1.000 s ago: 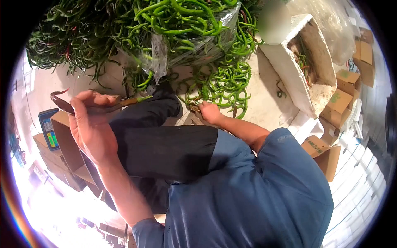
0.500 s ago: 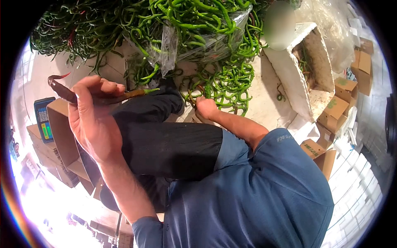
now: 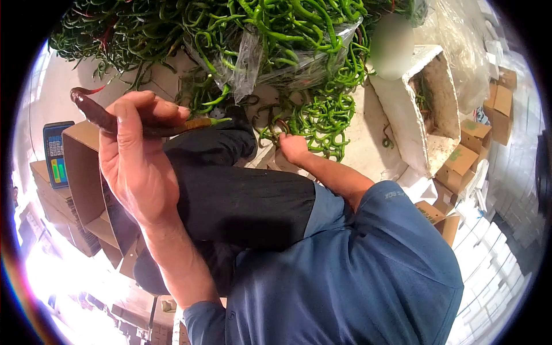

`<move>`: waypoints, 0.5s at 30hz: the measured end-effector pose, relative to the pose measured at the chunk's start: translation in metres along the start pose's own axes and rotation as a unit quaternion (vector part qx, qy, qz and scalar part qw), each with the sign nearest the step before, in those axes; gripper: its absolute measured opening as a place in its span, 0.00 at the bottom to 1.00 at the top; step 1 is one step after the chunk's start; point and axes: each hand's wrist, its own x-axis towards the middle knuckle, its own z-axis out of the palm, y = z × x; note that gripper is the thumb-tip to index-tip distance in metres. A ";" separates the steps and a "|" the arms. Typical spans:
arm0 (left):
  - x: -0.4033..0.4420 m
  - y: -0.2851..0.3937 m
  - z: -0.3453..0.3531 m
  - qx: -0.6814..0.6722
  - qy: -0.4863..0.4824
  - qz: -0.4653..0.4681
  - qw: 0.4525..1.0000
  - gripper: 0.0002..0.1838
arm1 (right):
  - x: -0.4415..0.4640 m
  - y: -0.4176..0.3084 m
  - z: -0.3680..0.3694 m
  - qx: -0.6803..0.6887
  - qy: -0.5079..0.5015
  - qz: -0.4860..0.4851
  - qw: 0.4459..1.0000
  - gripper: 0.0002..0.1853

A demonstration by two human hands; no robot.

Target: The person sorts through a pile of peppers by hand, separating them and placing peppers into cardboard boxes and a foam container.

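My left hand (image 3: 141, 164) is raised, its fingers closed around dark reddish-brown chili pepper (image 3: 92, 112). A curled red tip sticks out on one side and a browner length with a green stem on the other; whether this is one pepper or more I cannot tell. Lower down, my right hand (image 3: 294, 148) reaches to the near edge of a spread of loose green chili peppers (image 3: 325, 118) on the floor. Its fingers are pressed together beside a brownish pepper (image 3: 282, 124), and what lies between them is hidden.
Green peppers (image 3: 287, 29) spill from a clear plastic bag (image 3: 248, 63); a darker green heap (image 3: 132, 40) lies to the left. A dirty white foam box (image 3: 405, 118) lies tipped at the right, near cardboard boxes (image 3: 460, 161). Left are an open carton (image 3: 83, 167) and a keypad device (image 3: 57, 155).
My left hand has shifted slightly right and up in view, still holding the dark pepper. My right hand has shifted a little right, staying at the loose peppers. The whole view has moved slightly.
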 end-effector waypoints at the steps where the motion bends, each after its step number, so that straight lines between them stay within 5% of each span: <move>1: 0.000 0.000 -0.001 -0.005 0.000 0.000 1.000 0.17 | 0.000 0.004 -0.002 -0.009 -0.003 0.003 1.000 0.11; 15: 0.001 0.001 0.007 -0.016 0.031 0.019 0.999 0.15 | -0.016 0.028 -0.036 -0.035 -0.005 -0.038 0.999 0.10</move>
